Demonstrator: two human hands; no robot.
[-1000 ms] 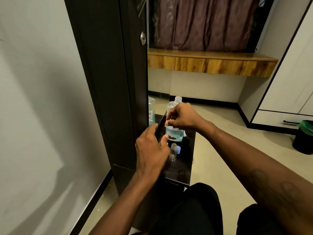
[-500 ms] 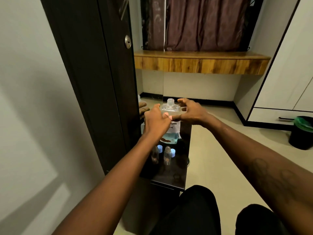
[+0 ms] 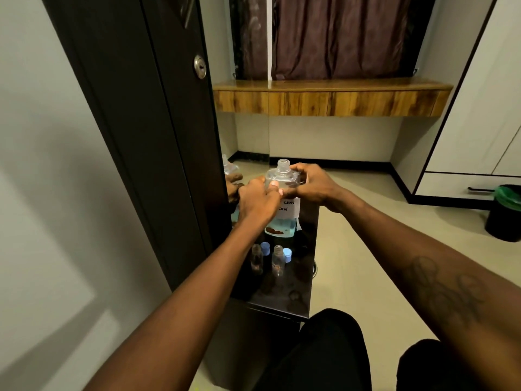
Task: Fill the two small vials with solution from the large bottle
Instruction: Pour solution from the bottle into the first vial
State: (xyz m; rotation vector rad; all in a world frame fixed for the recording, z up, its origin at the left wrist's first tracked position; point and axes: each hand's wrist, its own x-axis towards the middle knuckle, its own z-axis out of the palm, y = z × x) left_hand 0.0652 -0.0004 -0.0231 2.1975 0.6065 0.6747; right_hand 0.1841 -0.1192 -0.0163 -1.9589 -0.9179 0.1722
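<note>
A large clear bottle (image 3: 282, 224) with pale blue liquid low in it and a white handwritten label stands upright on a small black glossy table (image 3: 298, 300). Its neck is uncapped. My left hand (image 3: 258, 200) grips the bottle's shoulder from the left, thumb on the front. My right hand (image 3: 313, 184) grips the same shoulder from the right. In front of the bottle stand two small uncapped vials, the left vial (image 3: 257, 259) and the right vial (image 3: 277, 260), each with a blue cap (image 3: 265, 247) (image 3: 287, 253) beside it.
A dark cabinet door (image 3: 146, 131) with a lock rises on the left, and a mirror beside it reflects the bottle. A wooden shelf (image 3: 332, 100) and curtain lie behind. A black bin (image 3: 504, 213) with a green liner stands at the right. My knees are below the table.
My left hand rose from the vials to the bottle's shoulder, so both hands now hold the bottle. The camera view shifted, showing both vials and their caps.
</note>
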